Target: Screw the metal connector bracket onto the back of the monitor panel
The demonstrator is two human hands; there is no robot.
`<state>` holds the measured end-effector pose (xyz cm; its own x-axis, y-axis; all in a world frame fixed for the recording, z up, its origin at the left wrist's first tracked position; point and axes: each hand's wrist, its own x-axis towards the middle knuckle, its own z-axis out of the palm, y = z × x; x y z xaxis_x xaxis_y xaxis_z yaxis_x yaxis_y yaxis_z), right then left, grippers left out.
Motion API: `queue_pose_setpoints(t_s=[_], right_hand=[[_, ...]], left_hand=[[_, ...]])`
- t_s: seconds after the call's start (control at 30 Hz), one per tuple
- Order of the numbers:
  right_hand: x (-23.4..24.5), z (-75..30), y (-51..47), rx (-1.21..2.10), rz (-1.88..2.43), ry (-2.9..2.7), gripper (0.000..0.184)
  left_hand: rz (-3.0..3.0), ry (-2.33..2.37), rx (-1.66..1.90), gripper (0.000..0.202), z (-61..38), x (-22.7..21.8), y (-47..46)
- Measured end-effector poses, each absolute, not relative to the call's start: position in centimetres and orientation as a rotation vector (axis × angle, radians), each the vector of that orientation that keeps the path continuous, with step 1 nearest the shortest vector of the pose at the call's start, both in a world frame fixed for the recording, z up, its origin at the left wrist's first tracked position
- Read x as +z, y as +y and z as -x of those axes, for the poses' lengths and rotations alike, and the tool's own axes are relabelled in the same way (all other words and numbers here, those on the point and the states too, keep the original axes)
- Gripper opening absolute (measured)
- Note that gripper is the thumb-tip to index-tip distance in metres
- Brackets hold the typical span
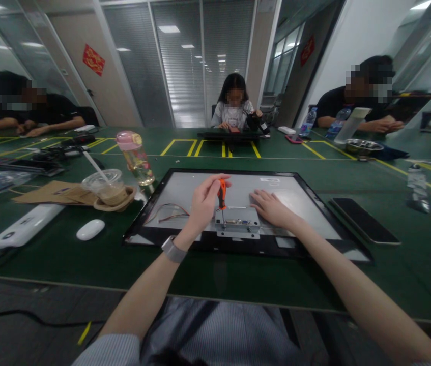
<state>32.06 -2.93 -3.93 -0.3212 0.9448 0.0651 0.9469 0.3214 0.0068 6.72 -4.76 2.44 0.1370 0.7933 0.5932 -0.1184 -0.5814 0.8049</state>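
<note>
Screwdriver (221, 193), orange-handled, stands upright in our left hand (203, 204), fingers (215, 181) closed round it, tip down at the metal connector box (237, 219). Our right hand (270, 207) lies flat and open just right of that box, on the monitor panel (184, 192).

Indistinct screwdriver (222, 192) tip at metal box (237, 221); handle partly inside left hand (202, 206)

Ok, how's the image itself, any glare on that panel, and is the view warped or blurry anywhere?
Head view: ceiling lights give even, soft light; the panel shows a pale sheen but no hard glare; the left hand gripping the screwdriver and the right hand flat on the panel look sharp; the head view's wide lens bows the table edge toward the corners.
</note>
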Motion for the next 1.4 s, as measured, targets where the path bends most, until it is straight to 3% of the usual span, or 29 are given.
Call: queue_pose_setpoints(t_s=[0.17, 0.4, 0.7, 1.1, 1.3, 1.4], right_hand=[[-4.32, -32.31, -2.72, -0.086, 1.783, -2.508, 0.055], [-4.33, -32.28, -2.68, -0.039, 1.783, -2.489, 0.056], [-4.45, -32.27, -2.59, -0.077, 1.779, -2.504, 0.055], [-3.97, -32.13, -2.8, -0.008, 1.826, -2.493, 0.058], [-4.14, -32.21, -2.72, -0.043, 1.8, -2.496, 0.055], [-4.22, -32.29, -2.68, -0.039, 1.801, -2.492, 0.055]], left_hand=[[-1.733, 0.753, 1.674, 0.009, -6.78, 2.48, -4.84], [-1.735, 0.654, 1.614, 0.027, -6.87, 2.73, -5.3], [-1.735, 0.71, 1.694, 0.004, -6.98, 2.8, -5.29], [-1.583, 0.513, 1.527, 0.025, -6.68, 2.16, -4.5], [-1.714, 0.674, 1.606, 0.011, -6.49, 2.89, -4.78], [-1.714, 0.697, 1.567, 0.017, -6.4, 2.76, -4.64]])
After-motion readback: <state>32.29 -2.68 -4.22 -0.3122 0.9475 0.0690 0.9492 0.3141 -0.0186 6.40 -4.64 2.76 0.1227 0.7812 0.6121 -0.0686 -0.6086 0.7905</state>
